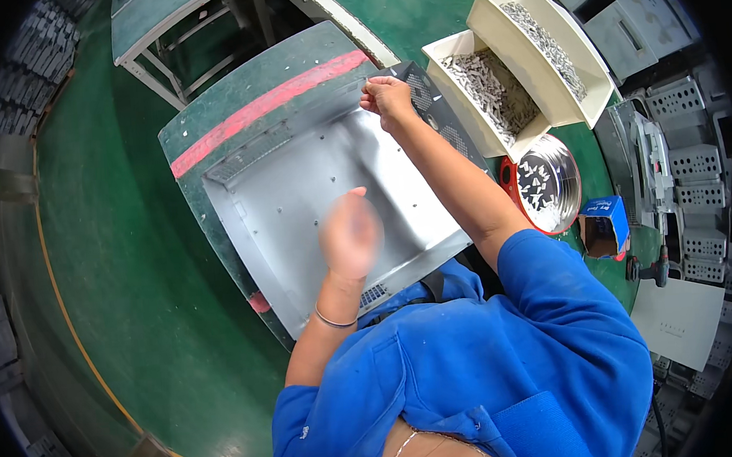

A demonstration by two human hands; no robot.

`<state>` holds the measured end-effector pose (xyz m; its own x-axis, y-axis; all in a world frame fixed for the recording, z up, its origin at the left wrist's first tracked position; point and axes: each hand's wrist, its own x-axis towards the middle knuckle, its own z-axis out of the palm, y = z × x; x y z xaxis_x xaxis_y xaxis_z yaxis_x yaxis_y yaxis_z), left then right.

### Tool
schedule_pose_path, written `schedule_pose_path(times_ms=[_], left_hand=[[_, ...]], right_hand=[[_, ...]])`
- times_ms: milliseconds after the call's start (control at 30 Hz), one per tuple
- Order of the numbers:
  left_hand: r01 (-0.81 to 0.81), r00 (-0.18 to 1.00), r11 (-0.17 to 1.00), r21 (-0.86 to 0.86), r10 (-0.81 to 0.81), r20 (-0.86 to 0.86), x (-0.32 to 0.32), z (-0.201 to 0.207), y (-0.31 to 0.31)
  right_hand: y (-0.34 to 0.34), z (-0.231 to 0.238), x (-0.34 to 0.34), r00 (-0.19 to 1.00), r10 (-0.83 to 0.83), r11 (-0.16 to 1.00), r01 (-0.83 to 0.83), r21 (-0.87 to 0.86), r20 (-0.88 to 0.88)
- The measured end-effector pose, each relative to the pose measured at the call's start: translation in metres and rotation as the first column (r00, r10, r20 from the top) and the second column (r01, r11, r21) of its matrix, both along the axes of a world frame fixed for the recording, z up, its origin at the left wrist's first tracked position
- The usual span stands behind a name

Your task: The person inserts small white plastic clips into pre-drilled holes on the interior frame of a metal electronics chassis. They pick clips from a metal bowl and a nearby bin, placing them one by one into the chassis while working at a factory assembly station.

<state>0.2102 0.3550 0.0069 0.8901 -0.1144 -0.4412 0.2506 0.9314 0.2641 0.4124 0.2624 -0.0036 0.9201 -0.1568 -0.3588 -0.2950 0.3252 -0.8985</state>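
An open-topped grey sheet-metal housing (303,182), with vent slots in its walls and small studs on its floor, lies on a dark green worktable (321,43). My right hand (388,101) is at the far right corner of the housing, its fingertips pinched together; whatever they grip is too small to make out. Over the near part of the housing floor is my left hand (352,233), smeared by motion, so its fingers cannot be read. A dark perforated side panel (425,95) stands along the housing's right side, partly behind my right forearm.
Right of the table, two cream bins (477,22) hold many small whitish pieces. A red-rimmed steel bowl (565,166) contains more. Beyond it are a blue carton (606,207), a power drill (658,267) and perforated metal parts (697,162). Another table (161,21) stands far left.
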Motion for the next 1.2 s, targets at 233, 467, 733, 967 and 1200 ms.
schedule_pose_path(times_ms=[233, 467, 733, 967, 1200], left_hand=[[0.015, 1.000, 1.000, -0.011, -0.015, -0.006, 0.000, 0.001, -0.002], [0.023, 1.000, 1.000, -0.016, -0.023, -0.006, -0.001, 0.002, -0.002], [0.018, 1.000, 1.000, -0.015, -0.019, -0.009, 0.000, 0.001, -0.002], [0.027, 1.000, 0.999, -0.022, -0.027, -0.002, 0.000, 0.001, -0.004], [-0.020, 1.000, 1.000, 0.015, 0.021, -0.017, 0.000, 0.001, -0.004]], right_hand=[[-0.003, -0.003, 0.004, 1.000, 0.008, 1.000, -0.008, 0.013, -0.002], [-0.003, -0.005, 0.008, 0.999, 0.004, 0.998, -0.001, 0.067, -0.037], [-0.005, -0.008, 0.010, 0.999, -0.002, 0.974, 0.011, 0.228, -0.041], [-0.003, -0.020, 0.015, 0.996, -0.039, 0.957, 0.060, 0.282, -0.082], [-0.002, 0.000, -0.005, 1.000, 0.002, 0.987, -0.004, 0.163, 0.012]])
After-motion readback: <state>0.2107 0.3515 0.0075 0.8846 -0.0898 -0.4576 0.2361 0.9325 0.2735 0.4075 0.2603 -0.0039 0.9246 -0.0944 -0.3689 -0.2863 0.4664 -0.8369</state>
